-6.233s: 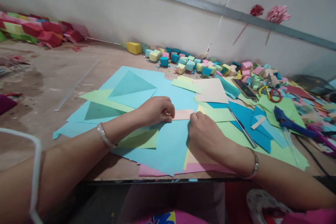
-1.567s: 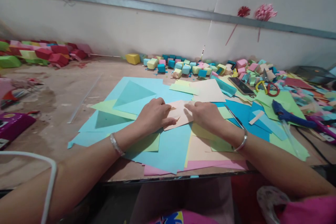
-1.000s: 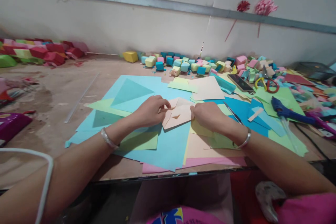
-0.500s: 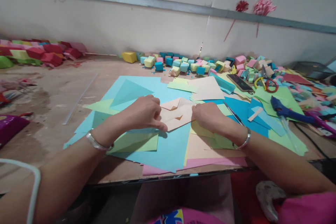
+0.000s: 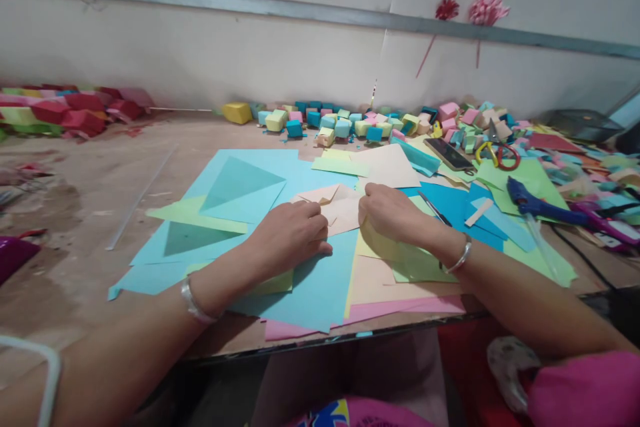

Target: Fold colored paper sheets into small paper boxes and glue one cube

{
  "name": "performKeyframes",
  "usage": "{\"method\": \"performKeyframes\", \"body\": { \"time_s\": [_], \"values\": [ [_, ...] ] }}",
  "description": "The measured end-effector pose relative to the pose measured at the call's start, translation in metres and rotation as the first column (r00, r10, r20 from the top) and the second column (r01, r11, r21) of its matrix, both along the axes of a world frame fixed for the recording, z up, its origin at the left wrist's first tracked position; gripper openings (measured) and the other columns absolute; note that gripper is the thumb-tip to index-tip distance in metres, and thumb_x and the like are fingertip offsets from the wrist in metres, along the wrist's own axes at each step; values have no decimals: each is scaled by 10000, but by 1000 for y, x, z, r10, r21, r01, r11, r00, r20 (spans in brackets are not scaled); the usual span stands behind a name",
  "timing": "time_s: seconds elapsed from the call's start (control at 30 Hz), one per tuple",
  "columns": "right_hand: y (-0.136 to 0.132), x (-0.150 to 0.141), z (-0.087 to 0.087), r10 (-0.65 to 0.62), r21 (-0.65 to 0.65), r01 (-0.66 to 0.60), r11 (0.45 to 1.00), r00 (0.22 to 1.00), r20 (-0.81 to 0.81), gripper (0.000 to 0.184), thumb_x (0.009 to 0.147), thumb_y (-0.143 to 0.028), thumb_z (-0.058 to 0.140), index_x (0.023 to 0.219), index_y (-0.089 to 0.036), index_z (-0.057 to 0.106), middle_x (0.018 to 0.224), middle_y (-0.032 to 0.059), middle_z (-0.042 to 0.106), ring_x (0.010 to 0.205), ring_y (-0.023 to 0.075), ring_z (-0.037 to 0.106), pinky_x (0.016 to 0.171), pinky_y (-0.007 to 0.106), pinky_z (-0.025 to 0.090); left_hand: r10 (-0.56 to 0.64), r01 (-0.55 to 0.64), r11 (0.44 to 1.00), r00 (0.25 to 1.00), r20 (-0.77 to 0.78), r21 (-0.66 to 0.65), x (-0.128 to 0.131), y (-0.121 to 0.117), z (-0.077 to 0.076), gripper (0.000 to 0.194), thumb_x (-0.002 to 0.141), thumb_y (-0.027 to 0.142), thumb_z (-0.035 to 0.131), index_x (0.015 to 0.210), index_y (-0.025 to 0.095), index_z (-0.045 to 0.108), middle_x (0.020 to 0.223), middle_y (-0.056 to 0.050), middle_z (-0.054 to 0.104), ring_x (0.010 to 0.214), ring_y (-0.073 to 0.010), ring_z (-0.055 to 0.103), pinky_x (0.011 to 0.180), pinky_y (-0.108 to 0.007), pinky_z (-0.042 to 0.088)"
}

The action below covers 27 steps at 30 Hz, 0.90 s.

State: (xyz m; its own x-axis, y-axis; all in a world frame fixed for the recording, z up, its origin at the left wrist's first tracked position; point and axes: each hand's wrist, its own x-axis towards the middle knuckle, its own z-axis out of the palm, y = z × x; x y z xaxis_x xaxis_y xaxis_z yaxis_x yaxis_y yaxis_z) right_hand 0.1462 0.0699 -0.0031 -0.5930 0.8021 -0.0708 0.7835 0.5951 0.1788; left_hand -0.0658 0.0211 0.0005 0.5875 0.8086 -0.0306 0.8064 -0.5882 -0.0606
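Note:
A peach sheet of paper [image 5: 346,208] with folded flaps lies over larger light blue paper [image 5: 320,293]. My left hand [image 5: 294,233] rests across its left part, fingers bent together over the edge and thumb stretched to the right. The fingertips press on the peach paper and partly hide it. At the right end, my right hand [image 5: 386,213] pinches the same paper's edge with closed fingers; the tips are turned away from view. Under and beside my right hand lie yellow and green sheets, with a pen [image 5: 434,209] just past it.
Small folded paper boxes [image 5: 345,125] line the back by the wall, with red ones [image 5: 83,113] at the left. On the right are scissors [image 5: 497,155], a phone [image 5: 450,153], a blue glue gun [image 5: 545,207] and paper scraps. A clear strip [image 5: 143,200] lies left.
My left hand has slid right over the peach paper, covering its lower left part. My right hand still holds the right end. The camera view has shifted slightly.

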Motion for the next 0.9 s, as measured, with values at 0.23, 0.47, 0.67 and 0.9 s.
{"method": "performKeyframes", "body": {
  "time_s": [0.23, 0.47, 0.67, 0.9],
  "values": [
    [19, 19, -3, 109, -114, -125, 986, 984, -139, 244, 841, -56, 443, 972, -162, 618, 934, 89, 588, 831, 179, 514, 634, 271, 293, 6, -1, 995, 999, -46, 102, -1, 4, -7, 231, 956, 308, 503, 912, 144, 659, 918, -83, 660, 863, -239, 606, 679, -340, 427],
    [17, 12, 1, 150, -77, -174, 982, 958, -243, 148, 868, -203, 530, 918, -170, 665, 946, 93, 594, 885, 188, 515, 667, 263, 300, 6, -4, 987, 1000, -16, 161, -6, 6, -11, 278, 963, 185, 392, 817, 151, 626, 837, -82, 652, 773, -211, 586, 639, -325, 389],
    [26, 5, -10, 32, -181, -87, 980, 958, -285, 257, 925, -245, 459, 769, -157, 644, 815, 67, 651, 750, 147, 524, 619, 256, 283, 205, -216, 976, 961, 188, 39, -10, 11, -20, 258, 952, 189, 343, 1000, 185, 597, 970, -81, 694, 863, -217, 621, 672, -306, 405],
    [26, 4, -12, -32, -184, -22, 983, 958, -284, 262, 900, -327, 481, 729, -168, 600, 743, 46, 631, 639, 127, 461, 558, 261, 245, 334, -319, 943, 895, 295, -100, -16, 19, -21, 231, 941, 359, 425, 1026, 201, 570, 914, -67, 710, 816, -229, 643, 618, -289, 375]
  ]
}}
